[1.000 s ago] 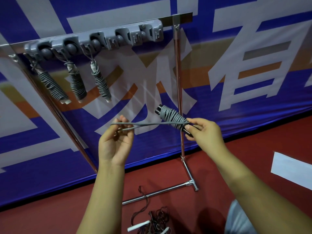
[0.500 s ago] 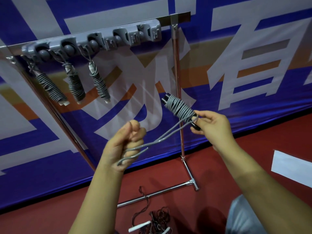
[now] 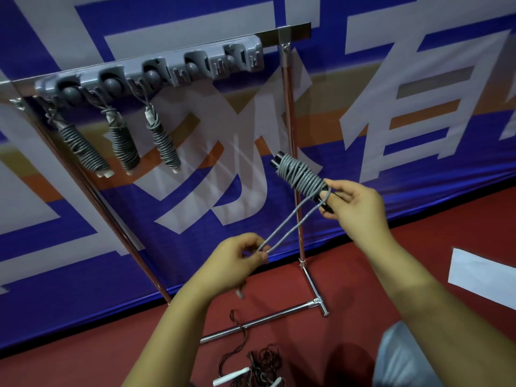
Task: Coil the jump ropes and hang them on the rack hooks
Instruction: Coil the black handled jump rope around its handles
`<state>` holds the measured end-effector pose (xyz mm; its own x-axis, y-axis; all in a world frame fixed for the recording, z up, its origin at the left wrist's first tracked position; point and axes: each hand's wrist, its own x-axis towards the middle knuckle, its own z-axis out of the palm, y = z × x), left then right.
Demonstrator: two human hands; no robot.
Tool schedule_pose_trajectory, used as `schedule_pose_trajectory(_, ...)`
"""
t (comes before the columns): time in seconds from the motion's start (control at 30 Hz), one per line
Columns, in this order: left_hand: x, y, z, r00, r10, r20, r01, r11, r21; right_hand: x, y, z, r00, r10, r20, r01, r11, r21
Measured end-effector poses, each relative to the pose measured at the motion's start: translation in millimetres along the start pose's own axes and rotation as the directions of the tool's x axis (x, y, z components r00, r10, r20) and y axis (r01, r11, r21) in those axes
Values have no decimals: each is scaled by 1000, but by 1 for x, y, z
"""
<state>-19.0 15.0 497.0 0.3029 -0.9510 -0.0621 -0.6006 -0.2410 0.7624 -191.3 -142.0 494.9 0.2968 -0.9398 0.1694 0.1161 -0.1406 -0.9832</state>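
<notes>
My right hand [image 3: 354, 209] grips the black handles of a grey jump rope [image 3: 298, 174] whose cord is wound around them in a tight coil. A doubled loop of that cord runs down and left to my left hand [image 3: 233, 263], which pinches its end. The grey hook rack [image 3: 167, 71] sits on the metal stand's top bar at upper left. Three coiled grey ropes [image 3: 122, 143] hang from its left hooks; the hooks at the right end hold nothing.
The stand's right post [image 3: 293, 163] rises just behind the held rope, and its foot bar [image 3: 265, 321] lies on the red floor. A dark tangled rope with white handles [image 3: 259, 367] lies on the floor below. A blue banner covers the wall behind. A white sheet [image 3: 483, 277] lies at right.
My left hand has moved down and to the right with the cord loop, which now slants steeply instead of lying level. My right hand has tilted the coiled bundle more upright.
</notes>
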Motion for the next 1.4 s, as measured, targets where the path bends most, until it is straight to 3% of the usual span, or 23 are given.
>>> schedule_pose_trajectory(0.17,1,-2,9,985,134,107,-152,972,180,-9,-2,8,998,-5,66,7,1000,-26)
schedule_pose_trajectory(0.23,0,-2,11,989,134,54,-138,987,79,-10,-6,7,998,-11,59,10,1000,13)
schedule_pose_trajectory(0.27,-2,0,12,993,110,43,-107,993,-53,-10,-8,6,998,-18,54,17,1000,26)
schedule_pose_trajectory(0.37,-9,5,15,986,77,149,-14,924,-383,-12,-13,5,997,-44,61,43,999,8)
schedule_pose_trajectory(0.53,-2,22,25,971,115,209,-53,958,-281,-22,-9,17,985,-165,45,170,972,-161)
schedule_pose_trajectory(0.67,6,45,29,974,137,179,-34,874,-484,-33,-6,30,927,-372,47,362,856,-369)
schedule_pose_trajectory(0.77,12,51,24,965,167,202,9,748,-664,-38,-6,30,877,-476,62,457,786,-416)
schedule_pose_trajectory(0.83,14,56,21,976,106,189,63,698,-714,-38,-6,29,847,-527,73,500,742,-446)
schedule_pose_trajectory(0.93,18,60,24,991,22,129,72,733,-676,-40,-5,29,825,-560,75,527,715,-460)
schedule_pose_trajectory(1.07,16,60,26,997,35,73,29,690,-723,-44,-6,26,887,-458,55,443,812,-380)
schedule_pose_trajectory(1.13,15,57,25,999,24,47,20,662,-749,-45,-9,26,963,-263,53,268,932,-243)
schedule_pose_trajectory(1.2,12,55,24,1000,20,18,0,684,-729,-47,-13,27,994,-79,80,85,993,-77)
schedule_pose_trajectory(1.4,-1,57,16,999,8,-49,-37,790,-612,-60,-31,28,985,95,145,-126,967,222)
